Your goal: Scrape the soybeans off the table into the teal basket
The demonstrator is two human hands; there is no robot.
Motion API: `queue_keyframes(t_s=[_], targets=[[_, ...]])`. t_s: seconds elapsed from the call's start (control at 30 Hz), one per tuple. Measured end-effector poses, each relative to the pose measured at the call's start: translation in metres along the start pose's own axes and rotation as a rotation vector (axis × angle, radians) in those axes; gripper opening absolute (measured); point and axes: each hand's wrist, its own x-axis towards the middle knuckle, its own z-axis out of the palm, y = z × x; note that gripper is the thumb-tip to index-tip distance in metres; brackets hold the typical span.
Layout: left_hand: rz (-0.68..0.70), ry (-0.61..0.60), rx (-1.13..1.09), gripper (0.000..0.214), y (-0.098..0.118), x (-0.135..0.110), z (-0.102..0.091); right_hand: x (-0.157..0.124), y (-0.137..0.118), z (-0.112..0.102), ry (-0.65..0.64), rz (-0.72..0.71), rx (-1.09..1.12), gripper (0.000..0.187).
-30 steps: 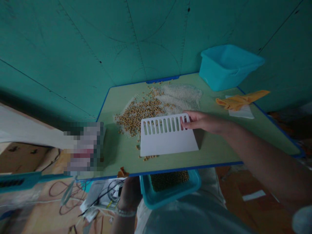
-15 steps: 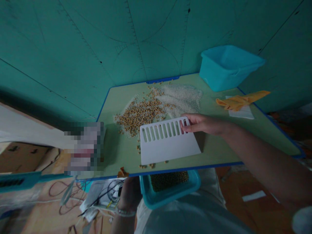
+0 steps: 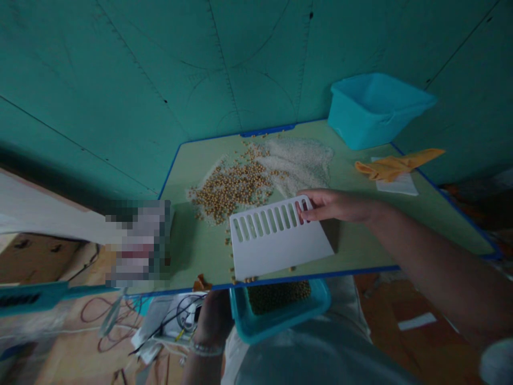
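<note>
My right hand (image 3: 320, 205) grips the right end of a white slotted plastic scraper (image 3: 280, 247), with fingers showing through the last slots. Its lower edge rests near the table's front edge, by several soybeans (image 3: 250, 279). Beyond it lies a heap of soybeans (image 3: 230, 187) mixed with pale grains, and a spread of white rice-like grains (image 3: 300, 155). My left hand (image 3: 218, 310) is beside a blue tub (image 3: 244, 334) below the table edge; its fingers are hidden under the table. Soybeans and darker contents show in that tub.
A larger blue bin (image 3: 356, 125) stands at the table's back right. An orange cloth (image 3: 395, 167) lies over a white sheet on the right. An orange scrap (image 3: 201, 283) is at the front edge of the table (image 3: 360, 240). Cables (image 3: 176, 321) trail on the floor at left.
My right hand has drawn the scraper slightly toward the table's front edge and tilted it. Several soybeans at its lower edge have shifted. My left hand stays put.
</note>
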Motion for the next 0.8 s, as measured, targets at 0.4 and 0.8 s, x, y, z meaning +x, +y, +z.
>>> queue_keyframes(t_s=[0.4,0.8], targets=[[0.025,0.130,-0.027,0.032,-0.008,0.004,0.020,-0.004,-0.001,-0.003,-0.077,0.042,-0.090,0.019],[0.084,0.088,-0.067,0.035,-0.014,0.008,0.025,-0.007,-0.004,0.000,-0.121,0.087,-0.145,0.021]])
